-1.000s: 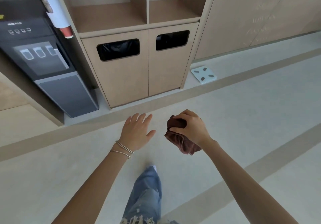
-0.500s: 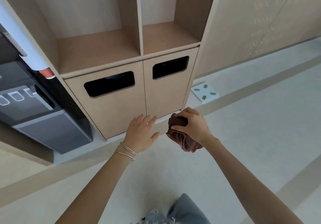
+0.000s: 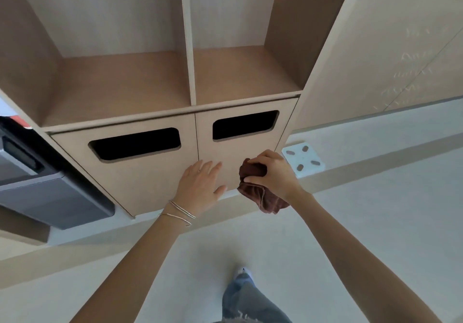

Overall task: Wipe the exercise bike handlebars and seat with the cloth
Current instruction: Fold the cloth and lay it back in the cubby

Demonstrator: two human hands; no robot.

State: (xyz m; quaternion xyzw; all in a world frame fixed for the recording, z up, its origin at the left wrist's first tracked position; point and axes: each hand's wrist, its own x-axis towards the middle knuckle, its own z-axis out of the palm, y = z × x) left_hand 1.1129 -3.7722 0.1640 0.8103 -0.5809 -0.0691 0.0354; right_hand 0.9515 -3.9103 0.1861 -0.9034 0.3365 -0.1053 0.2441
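Pale wood cabinetry is filling the upper half of the head view, standing on a light floor crossed by a tan band. Two open shelf compartments are sitting at twelve o'clock, and below them two doors are each showing a dark rounded slot. A grey and black water dispenser is standing at nine o'clock, just beside the cabinetry. A white square scale is lying on the floor at three o'clock from the right door.

The person's right hand is gripping the brown cloth, its fingers clenched around the bunched fabric while a loose end is hanging below the wrist. The cloth is being held in the air in front of the right door's lower corner, near the centre of the view.

The left hand is reaching towards the doors at nine o'clock from the cloth, its fingers released and spread flat; whether it is touching the wood cannot be told. Thin bracelets are circling that wrist. A jeans leg and a light shoe are showing at six o'clock.
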